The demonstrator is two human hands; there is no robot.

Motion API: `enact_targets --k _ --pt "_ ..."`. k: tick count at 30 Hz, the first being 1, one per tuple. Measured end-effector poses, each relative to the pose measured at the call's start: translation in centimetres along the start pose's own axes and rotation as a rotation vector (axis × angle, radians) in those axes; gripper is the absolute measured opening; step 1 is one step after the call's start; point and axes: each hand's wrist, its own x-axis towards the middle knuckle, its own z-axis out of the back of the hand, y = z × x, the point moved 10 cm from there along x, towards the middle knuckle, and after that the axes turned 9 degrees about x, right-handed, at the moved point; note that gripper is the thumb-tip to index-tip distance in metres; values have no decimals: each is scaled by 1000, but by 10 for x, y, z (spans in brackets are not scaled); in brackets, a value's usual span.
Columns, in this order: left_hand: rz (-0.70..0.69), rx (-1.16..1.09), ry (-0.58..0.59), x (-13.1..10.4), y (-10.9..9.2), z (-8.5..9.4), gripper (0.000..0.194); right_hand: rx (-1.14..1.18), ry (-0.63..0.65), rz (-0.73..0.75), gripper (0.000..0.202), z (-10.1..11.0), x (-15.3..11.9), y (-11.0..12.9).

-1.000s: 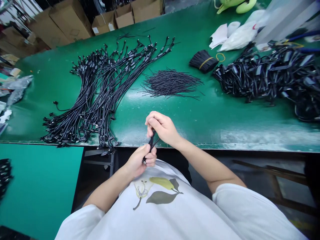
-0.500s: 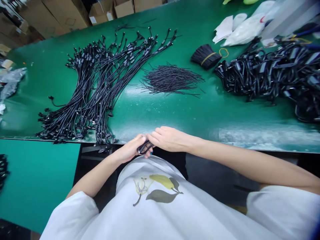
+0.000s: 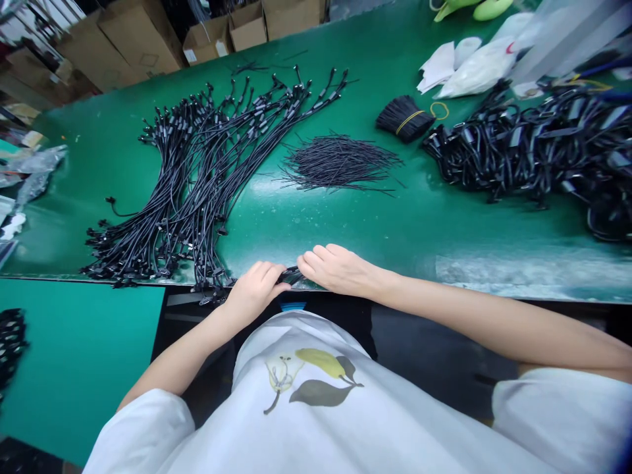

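Both hands meet at the table's front edge around a folded black cable [image 3: 292, 275]. My left hand [image 3: 257, 286] is closed on the cable's left end, its back turned up. From the other side my right hand [image 3: 336, 268] grips the cable with curled fingers. Only a short dark stretch shows between the hands; the rest is covered by fingers. To the left lies a large spread of straight black cables [image 3: 185, 178] with plugs at both ends. Beyond my hands is a loose heap of thin black ties [image 3: 343, 161].
A bundle of black ties [image 3: 403, 120] has a yellow band round it, beside a loose rubber band [image 3: 439, 110]. Coiled black cables [image 3: 538, 141] pile up at right. White plastic bags [image 3: 478, 69] lie behind. Cardboard boxes [image 3: 141, 39] stand past the table's far edge.
My left hand has turned over, back upward, and risen slightly towards the table edge. The cable's looped end, visible before, is now mostly covered. The view has shifted slightly.
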Motion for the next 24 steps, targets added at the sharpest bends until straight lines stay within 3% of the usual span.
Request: enact_targets --k 7,9,11,14,19,24 --pt "134 -231 193 8 9 2 14 -35 -41 68 18 12 3 7" --pt "139 -441 252 13 7 3 28 -19 -77 137 16 20 5 14" --pt "155 -646 424 16 2 -9 42 -24 -108 178 16 26 7 19" --pt "221 -875 678 12 -10 -33 31 -29 -111 181 18 28 10 21" --pt "380 -1176 648 3 -15 -60 26 58 -27 129 24 13 5 22" --pt "456 -1167 624 -8 -10 -76 31 178 42 36 27 0 1 19"
